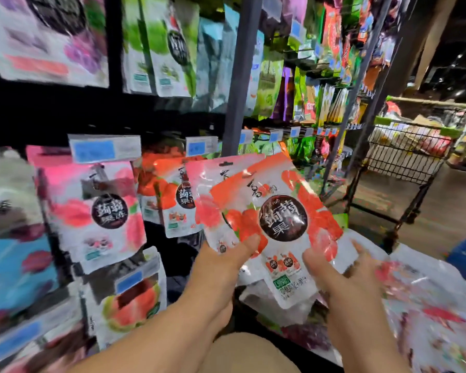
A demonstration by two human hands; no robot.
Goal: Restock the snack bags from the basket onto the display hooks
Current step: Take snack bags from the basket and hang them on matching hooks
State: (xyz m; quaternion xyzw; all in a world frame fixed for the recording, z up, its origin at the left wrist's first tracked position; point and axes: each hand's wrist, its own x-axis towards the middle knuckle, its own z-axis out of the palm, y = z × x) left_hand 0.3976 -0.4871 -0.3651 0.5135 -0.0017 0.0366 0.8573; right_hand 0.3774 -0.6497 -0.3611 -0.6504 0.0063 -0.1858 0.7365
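Left hand: was raised in front of the display, with the thumb pressed on the lower left corner of the orange-red snack bag; the other fingers were hidden behind the bags.
Right hand: was closed on the lower right part of the same bag, thumb laid on its front and fingers curled behind its edge.
Orange-red snack bag: was held upright but tilted, between both hands, just in front of the lower rows of the display.
Pink snack bag: was fanned out behind the orange-red one, also pinched in the left hand.
Hung pink bag: was seen on the display to the left, under a blue price tag.
Hung orange bags: were ranged beside it, just behind the held bags.
Watermelon bag: was hung in the row below.
Loose bags: were piled at the lower right, blurred; what carried them could not be told.
Wire cart: was stood well apart on the floor, to the right.
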